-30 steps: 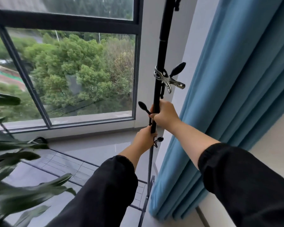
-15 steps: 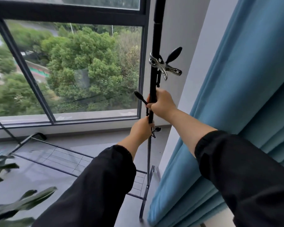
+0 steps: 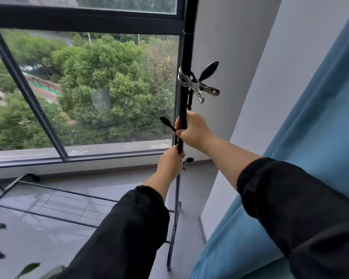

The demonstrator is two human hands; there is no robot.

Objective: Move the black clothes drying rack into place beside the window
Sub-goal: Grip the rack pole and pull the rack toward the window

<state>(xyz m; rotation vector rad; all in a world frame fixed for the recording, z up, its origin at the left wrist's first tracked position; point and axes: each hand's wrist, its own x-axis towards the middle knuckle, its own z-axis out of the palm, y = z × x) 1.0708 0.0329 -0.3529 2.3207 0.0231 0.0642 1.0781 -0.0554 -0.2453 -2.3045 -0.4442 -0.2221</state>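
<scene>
The black clothes drying rack (image 3: pixel 187 51) stands upright in front of the window's right edge, its pole running from the top of the view down to a foot on the floor. A low wire shelf of the rack (image 3: pixel 69 206) stretches left above the floor. My right hand (image 3: pixel 193 130) grips the pole at mid height. My left hand (image 3: pixel 170 163) grips the same pole just below it. A metal clamp (image 3: pixel 197 85) with black handles is clipped on the pole above my hands.
The large window (image 3: pixel 85 93) with dark frames fills the left and looks onto trees. A grey wall (image 3: pixel 230 97) stands right behind the pole. A blue curtain (image 3: pixel 314 121) hangs at the right. Green plant leaves (image 3: pixel 0 256) poke in at the bottom left.
The view has shifted right, so the plant leaves at the left have mostly slid out. The pole now stands closer to the window frame's right edge. Both hands keep their grip.
</scene>
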